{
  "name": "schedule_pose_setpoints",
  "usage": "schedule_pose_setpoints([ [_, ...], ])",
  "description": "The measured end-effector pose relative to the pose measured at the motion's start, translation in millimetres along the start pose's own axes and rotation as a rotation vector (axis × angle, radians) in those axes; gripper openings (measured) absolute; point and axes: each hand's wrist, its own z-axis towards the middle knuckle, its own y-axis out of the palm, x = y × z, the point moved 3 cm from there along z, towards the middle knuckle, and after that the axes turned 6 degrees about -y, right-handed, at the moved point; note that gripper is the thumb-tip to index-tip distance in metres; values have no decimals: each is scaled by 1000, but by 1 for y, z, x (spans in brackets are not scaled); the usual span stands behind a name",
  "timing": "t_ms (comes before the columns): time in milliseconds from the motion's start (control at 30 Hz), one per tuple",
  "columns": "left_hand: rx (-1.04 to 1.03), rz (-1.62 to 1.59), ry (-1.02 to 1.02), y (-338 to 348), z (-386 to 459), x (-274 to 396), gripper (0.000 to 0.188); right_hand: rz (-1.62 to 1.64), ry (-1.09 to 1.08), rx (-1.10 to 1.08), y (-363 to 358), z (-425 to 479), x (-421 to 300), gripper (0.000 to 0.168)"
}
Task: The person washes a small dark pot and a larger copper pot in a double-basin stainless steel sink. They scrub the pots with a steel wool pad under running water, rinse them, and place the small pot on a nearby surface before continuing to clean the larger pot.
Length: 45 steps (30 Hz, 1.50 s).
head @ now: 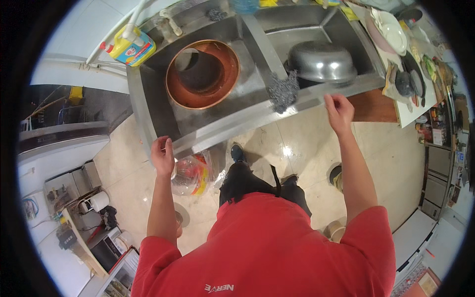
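Note:
Both of my hands are held empty near the front rim of a two-basin stainless-steel sink (222, 133). My left hand (162, 156) is at the front left corner, fingers loosely curled with a gap at the thumb; whether it touches the rim is unclear. Just in front of the right basin is my right hand (339, 115), its fingers bent and thumb apart. A copper-coloured round vessel (232, 76) with a dark hollow tube in its middle sits in the left basin. In the right basin rests an upturned metal bowl (321, 61). A steel-wool scrubber (282, 92) lies where the divider meets the front rim.
A yellow detergent jug (133, 48) stands at the sink's back left, near a faucet (170, 24). Another scrubber (216, 15) lies behind. To the right, a board (412, 113) carries dishes and pans. A clear plastic container (191, 174) is on the floor below the sink.

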Motion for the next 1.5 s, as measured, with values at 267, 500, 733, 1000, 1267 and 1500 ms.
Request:
schedule_pose_setpoints([
  [267,-135,-47,-123,43,89,-28,40,45,-316,-222,208,172,-181,33],
  [500,-125,101,-536,104,154,-74,52,-139,-444,-427,329,246,-299,70],
  [733,-185,-107,-774,119,161,-41,37,-24,-615,-339,334,262,-310,53],
  [1000,-139,-290,-937,140,133,-24,30,316,-772,-961,342,321,-274,52],
  [1267,-772,-164,-1155,113,118,-19,42,-4,-379,-326,192,173,-137,36],
  [1500,-386,-216,-726,76,190,-7,37,-441,-236,-370,161,21,-49,73],
])
